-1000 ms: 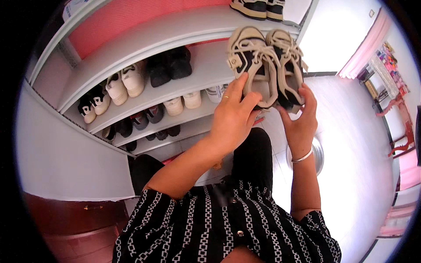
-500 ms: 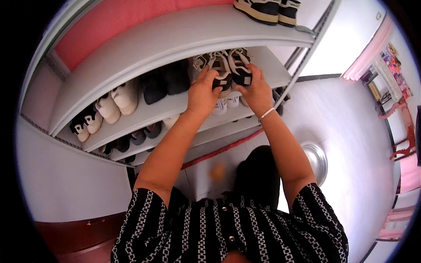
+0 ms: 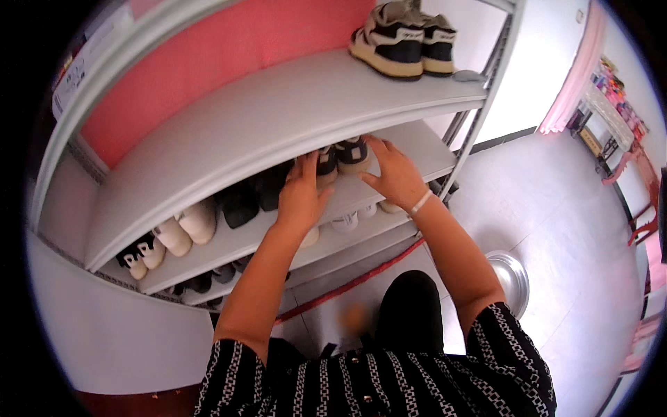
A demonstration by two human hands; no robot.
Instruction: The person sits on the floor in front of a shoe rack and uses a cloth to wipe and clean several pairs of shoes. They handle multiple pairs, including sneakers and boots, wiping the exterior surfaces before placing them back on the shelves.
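Blurred orange patch [image 3: 354,317] beside the dark knee [image 3: 411,306]: cannot identify. Left hand [image 3: 299,198]: open, thumb parted from fingers, alongside the left shoe [image 3: 325,170]; cannot tell whether in contact. Right hand [image 3: 397,170]: open, fingers spread, just beside the right shoe [image 3: 354,156]; contact likewise uncertain.

Pair [image 3: 344,158]: on the lower shelf [image 3: 427,149], beneath the upper shelf [image 3: 278,90], heels outward. Changed within the last second: from held up in both hands, to gripped near the heels at the shelf opening, to standing inside with grip loosened. Judged meaning: weight apparently borne by the shelf, release well advanced. Toes hidden; left shoe partly masked by the left hand.

To the left: black shoes [image 3: 240,207], hard to separate from shadow, then white shoes [image 3: 198,221]. Bottom tiers [image 3: 361,240]: partly blocked by the left forearm [image 3: 250,299]. Overhead: black-and-tan shoes [image 3: 399,59], fully visible. Beyond: metal basin [image 3: 512,278], partly covered; pink curtain [image 3: 573,76], cut off at top.
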